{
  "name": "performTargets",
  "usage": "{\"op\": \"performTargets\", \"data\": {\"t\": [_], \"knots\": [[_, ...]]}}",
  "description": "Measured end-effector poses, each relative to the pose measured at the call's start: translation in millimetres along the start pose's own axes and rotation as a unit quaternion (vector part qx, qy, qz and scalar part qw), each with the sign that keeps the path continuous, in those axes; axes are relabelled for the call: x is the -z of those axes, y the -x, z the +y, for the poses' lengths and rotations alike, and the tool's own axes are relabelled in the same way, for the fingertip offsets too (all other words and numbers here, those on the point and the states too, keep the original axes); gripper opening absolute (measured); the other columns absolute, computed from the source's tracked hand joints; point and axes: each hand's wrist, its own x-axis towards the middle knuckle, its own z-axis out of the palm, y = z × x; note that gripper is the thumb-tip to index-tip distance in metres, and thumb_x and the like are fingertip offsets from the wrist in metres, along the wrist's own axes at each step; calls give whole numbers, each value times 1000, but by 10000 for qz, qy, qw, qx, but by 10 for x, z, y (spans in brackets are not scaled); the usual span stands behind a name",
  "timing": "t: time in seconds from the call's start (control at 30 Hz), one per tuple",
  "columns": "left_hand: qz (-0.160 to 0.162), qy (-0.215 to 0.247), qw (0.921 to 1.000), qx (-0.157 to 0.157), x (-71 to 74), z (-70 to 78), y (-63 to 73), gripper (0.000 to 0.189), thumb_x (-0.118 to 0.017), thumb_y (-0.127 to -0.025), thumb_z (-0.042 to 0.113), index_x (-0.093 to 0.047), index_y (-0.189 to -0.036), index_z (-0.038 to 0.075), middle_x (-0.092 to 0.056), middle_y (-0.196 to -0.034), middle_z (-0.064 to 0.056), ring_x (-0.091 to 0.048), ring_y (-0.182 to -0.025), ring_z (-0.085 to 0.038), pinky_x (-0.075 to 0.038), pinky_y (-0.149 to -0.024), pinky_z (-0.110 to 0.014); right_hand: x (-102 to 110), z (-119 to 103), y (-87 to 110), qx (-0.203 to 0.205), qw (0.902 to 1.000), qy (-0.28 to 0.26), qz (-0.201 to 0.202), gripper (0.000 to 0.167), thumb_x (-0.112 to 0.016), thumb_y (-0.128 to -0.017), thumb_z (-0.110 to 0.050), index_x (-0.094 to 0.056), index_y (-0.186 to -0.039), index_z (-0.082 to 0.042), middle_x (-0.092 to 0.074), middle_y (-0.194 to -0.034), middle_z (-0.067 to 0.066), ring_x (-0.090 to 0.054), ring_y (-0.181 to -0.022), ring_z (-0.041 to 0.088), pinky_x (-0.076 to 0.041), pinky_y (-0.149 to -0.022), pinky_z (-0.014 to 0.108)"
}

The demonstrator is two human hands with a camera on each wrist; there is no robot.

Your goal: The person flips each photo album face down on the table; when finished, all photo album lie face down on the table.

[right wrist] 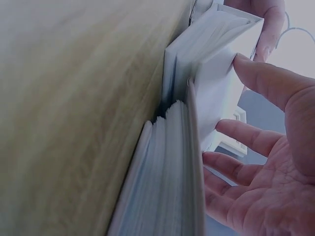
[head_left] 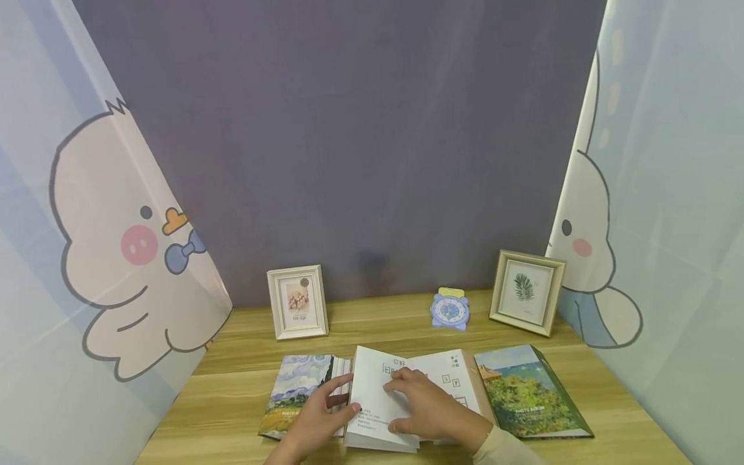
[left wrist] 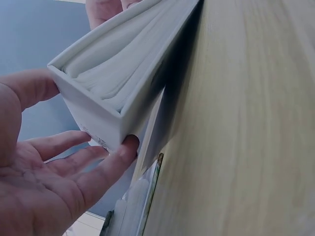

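Observation:
In the head view a white photo album [head_left: 378,397] with dark lettering stands tilted at the middle of the table. My left hand [head_left: 325,416] grips it at its spine side; in the left wrist view the thumb [left wrist: 34,87] lies on one edge and the fingers [left wrist: 106,177] reach round the other. My right hand [head_left: 430,407] rests on its front cover, thumb and fingers spread and touching the face. Close behind on the right lies another pale album [head_left: 456,381] with small drawings, partly covered by the right hand and the white album.
An album with a painted field cover [head_left: 299,381] lies on the left, a green landscape album [head_left: 529,394] on the right. Two picture frames, left [head_left: 298,302] and right [head_left: 527,292], stand behind, with a blue toy clock [head_left: 450,311] between. Curtains surround the wooden table [head_left: 221,387].

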Motion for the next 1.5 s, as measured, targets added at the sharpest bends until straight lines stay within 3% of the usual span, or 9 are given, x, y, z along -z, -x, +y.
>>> {"op": "performTargets", "data": {"t": [0.37, 0.63, 0.83, 1.07, 1.17, 1.5], "knots": [[386, 177, 9990, -105, 15, -4, -21, 55, -73, -101, 23, -55, -149, 5, -43, -157, -27, -59, -128, -44, -63, -85, -35, 19, 52, 9, -65, 9990, -444, -24, 66, -87, -83, -49, -66, -139, -21, -53, -149, 7, -50, -138, 35, -48, -111, 54], [543, 260, 9976, -328, 18, 29, -22, 51, -74, -100, 19, -58, -146, 5, -43, -158, -24, -58, -128, -42, -61, -87, -33, 63, 56, -13, 109, 9969, -774, 10, 67, -87, -85, -44, -64, -142, -18, -50, -151, 10, -52, -133, 31, -56, -98, 33], [772, 312, 9951, -529, 17, 65, -33, 46, -75, -99, 16, -62, -142, 4, -45, -156, -23, -56, -130, -46, -61, -89, -33, 55, 76, -53, 190, 9932, -1147, 51, 68, -87, -87, -39, -60, -145, -15, -47, -154, 14, -54, -131, 30, -57, -96, 30], [741, 630, 9942, -469, 32, 93, -25, 60, -74, -99, 13, -49, -151, -1, -50, -147, -34, -63, -123, -44, -64, -83, -38, 29, 92, -115, 142, 9833, -1815, -35, 72, -88, -87, -32, -57, -148, -14, -45, -154, 13, -63, -114, 22, -60, -82, 24], [762, 759, 9931, -473, 37, 125, -19, 64, -75, -98, 11, -46, -153, -3, -51, -145, -33, -61, -125, -44, -64, -82, -39, 32, 81, -142, 45, 9787, -2051, -62, 72, -89, -86, -31, -57, -149, -16, -46, -152, 7, -61, -117, 22, -60, -78, 23], [1078, 786, 9897, -525, 47, 142, -32, 53, -76, -96, 7, -56, -145, 1, -56, -142, -26, -60, -123, -40, -63, -84, -35, 32, 62, -159, 199, 9755, -2191, 44, 73, -88, -88, -32, -54, -151, -18, -51, -145, 3, -59, -123, 29, -59, -85, 30]]}}
